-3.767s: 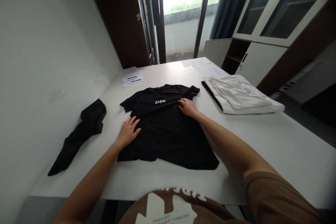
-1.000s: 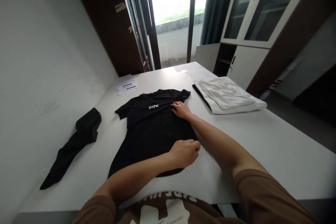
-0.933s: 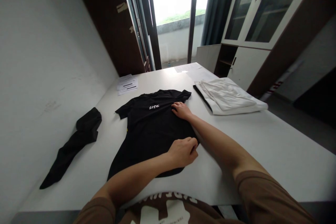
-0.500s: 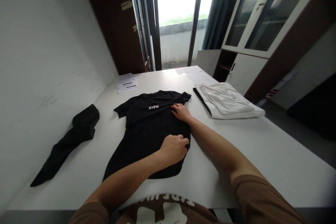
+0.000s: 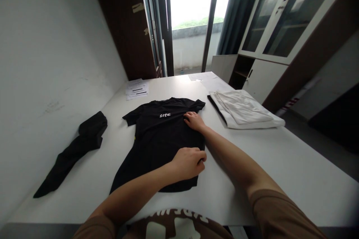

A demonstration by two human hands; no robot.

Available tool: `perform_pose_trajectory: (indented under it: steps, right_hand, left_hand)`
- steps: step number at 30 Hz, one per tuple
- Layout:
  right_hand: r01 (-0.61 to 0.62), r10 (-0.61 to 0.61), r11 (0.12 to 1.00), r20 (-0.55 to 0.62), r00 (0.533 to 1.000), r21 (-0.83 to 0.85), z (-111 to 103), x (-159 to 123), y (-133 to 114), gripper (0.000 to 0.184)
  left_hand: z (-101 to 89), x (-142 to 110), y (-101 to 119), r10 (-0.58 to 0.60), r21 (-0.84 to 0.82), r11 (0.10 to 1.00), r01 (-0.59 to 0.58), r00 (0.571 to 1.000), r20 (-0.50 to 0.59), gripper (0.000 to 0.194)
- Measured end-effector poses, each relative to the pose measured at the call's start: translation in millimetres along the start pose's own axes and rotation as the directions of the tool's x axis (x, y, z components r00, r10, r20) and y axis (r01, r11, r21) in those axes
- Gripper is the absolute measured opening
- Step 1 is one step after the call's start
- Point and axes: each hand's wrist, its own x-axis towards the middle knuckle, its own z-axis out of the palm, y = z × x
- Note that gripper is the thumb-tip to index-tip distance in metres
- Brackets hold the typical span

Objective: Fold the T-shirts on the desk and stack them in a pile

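A black T-shirt [image 5: 159, 138] with white lettering on its chest lies spread on the white table, collar pointing away from me. My left hand [image 5: 189, 162] is at the shirt's lower right side, its fingers curled together on the fabric's edge. Farther up, my right hand [image 5: 194, 120] rests on the shirt below the right-hand sleeve, fingers laid over the cloth and pressing on it. My left forearm crosses over the lower part of the shirt and hides some of it.
A narrow folded black garment [image 5: 75, 153] lies at the left by the wall. Folded white cloth [image 5: 246, 110] is stacked at the right, with something black beneath. Papers [image 5: 137, 89] sit on the far part of the table [image 5: 269, 171]. A cabinet stands beyond at the right.
My left hand has shifted slightly right and outward at the shirt's side edge, and the lower right corner looks straighter. My right hand stays in place on the shirt.
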Motion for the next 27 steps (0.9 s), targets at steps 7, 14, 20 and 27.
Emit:
perform_pose_trajectory:
  steps: [7,14,20,27]
  right_hand:
    - [0.002,-0.002,1.0,0.004,1.0,0.0,-3,-1,-2,0.04]
    - [-0.008,0.008,1.0,0.004,1.0,-0.006,-1,-1,-2,0.04]
    - [-0.003,0.004,1.0,0.016,1.0,-0.012,-3,-1,-2,0.04]
    - [-0.003,0.004,1.0,0.015,1.0,-0.012,-2,-1,-3,0.04]
  left_hand:
    - [-3.4,-6,8,0.031,0.177,0.984,-0.039,0.999,0.043,0.027]
    - [-3.2,-9,7,-0.028,0.26,0.965,0.029,1.0,-0.008,0.013]
    - [-11.1,-8,10,0.136,-0.084,0.987,-0.138,0.99,-0.028,0.027]
    - [6.8,0,21,0.158,-0.27,0.95,-0.156,0.987,-0.015,0.036]
